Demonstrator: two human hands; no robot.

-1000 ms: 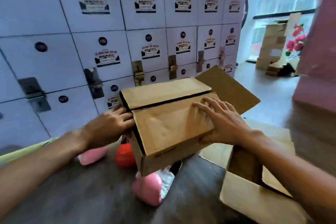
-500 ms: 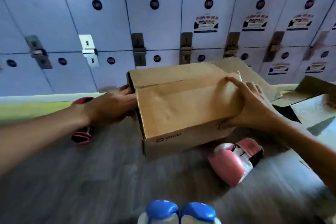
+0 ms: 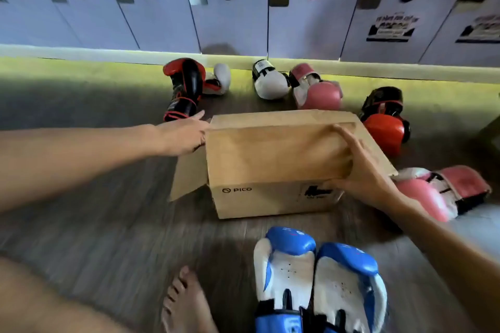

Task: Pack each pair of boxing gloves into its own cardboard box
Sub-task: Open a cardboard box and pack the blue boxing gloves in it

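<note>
Lockers (image 3: 230,21), pale blue with numbered dots, run along the back; dark wood floor (image 3: 108,224) below. Cardboard box (image 3: 270,159) sits mid-floor: plain brown, top flaps folded down, "PICO" printed on the near side, left end flap (image 3: 186,178) swung open.

My right hand (image 3: 362,173) grips the box's near right top edge. Its fingers (image 3: 343,132) are spread flat over the top panel, with the thumb pressed on the printed front face. My left hand (image 3: 184,138) is at the box's upper left corner, touching the edge above the open flap. The index finger (image 3: 198,116) is straight and points away. The other fingers are partly hidden by the box edge, so I cannot tell whether they grasp it or just rest there.

Blue-and-white glove pair (image 3: 319,278) lies side by side just in front of the box, palms up. One pink glove (image 3: 322,94) is behind the box and another pink glove (image 3: 433,194) is beside its right end. Red glove (image 3: 384,130) is at the back right corner. Red-and-black glove (image 3: 184,89) and two white gloves (image 3: 270,84) lie near the locker base. My bare foot (image 3: 184,303) is at the bottom edge, left of the blue pair.
</note>
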